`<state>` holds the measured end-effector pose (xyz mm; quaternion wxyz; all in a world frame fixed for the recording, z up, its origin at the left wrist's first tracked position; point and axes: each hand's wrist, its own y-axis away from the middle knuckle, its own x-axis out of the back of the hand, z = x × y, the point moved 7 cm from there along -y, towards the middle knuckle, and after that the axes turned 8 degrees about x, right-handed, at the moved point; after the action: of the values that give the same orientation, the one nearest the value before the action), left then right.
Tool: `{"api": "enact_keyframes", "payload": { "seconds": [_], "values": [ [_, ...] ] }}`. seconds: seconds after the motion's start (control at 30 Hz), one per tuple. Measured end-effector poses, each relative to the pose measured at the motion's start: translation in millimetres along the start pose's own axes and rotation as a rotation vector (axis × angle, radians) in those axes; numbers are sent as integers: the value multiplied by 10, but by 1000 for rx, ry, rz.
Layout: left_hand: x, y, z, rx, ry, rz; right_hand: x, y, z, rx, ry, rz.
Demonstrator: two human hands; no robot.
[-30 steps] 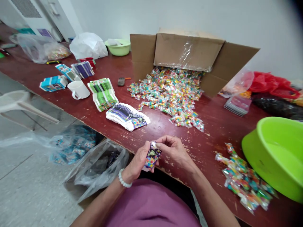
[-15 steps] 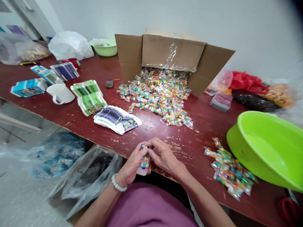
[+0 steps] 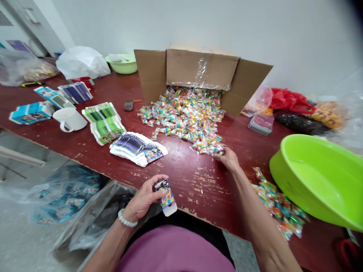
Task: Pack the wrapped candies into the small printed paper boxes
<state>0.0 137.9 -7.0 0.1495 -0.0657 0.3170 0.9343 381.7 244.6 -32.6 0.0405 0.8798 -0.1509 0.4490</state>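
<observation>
My left hand point(image 3: 143, 198) grips a small purple printed carton point(image 3: 166, 196) at the table's near edge. My right hand point(image 3: 228, 158) is stretched out to the near end of a big pile of small wrapped candies point(image 3: 184, 115), fingers closed on candy packets there. The pile spills from an open cardboard box point(image 3: 198, 70) lying on its side. A stack of flat purple cartons point(image 3: 138, 147) lies just left of centre.
A lime-green basin point(image 3: 317, 177) sits at the right, with a smaller candy heap point(image 3: 279, 206) beside it. Green carton stacks point(image 3: 103, 121), a white mug point(image 3: 69, 119), blue cartons point(image 3: 30, 112) and a phone point(image 3: 128, 105) lie to the left. Plastic bags point(image 3: 93, 211) hang below the table edge.
My right hand left the carton and reached forward to the candy pile. My left hand keeps the carton, a little lower. The view shifted slightly.
</observation>
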Motion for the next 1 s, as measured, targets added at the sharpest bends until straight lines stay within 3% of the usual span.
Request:
{"api": "enact_keyframes", "payload": {
  "seconds": [0.13, 0.23, 0.37, 0.53, 0.67, 0.83, 1.0],
  "values": [
    [81, -25, 48, 11, -51, 87, -225, 181, -218, 7, -285, -47],
    [126, -25, 87, -16, 15, 147, -226, 366, -401, 30, -493, -36],
    [14, -6, 65, 16, 207, 55, -81, 728, -717, 18, -680, 63],
    [-211, 34, 53, -42, 301, -75, -129, 1253, -1426, 65, -1045, -101],
    [-352, 100, 15, -81, 210, -195, -140, 1427, -1679, 96, -1028, -146],
    [-466, 230, 61, -125, -3, -255, -179, 1484, -1729, 126, -961, -255],
    [-545, 252, 85, -96, -21, -299, -133, 1592, -1881, 317, -805, -327]
  ]
}}
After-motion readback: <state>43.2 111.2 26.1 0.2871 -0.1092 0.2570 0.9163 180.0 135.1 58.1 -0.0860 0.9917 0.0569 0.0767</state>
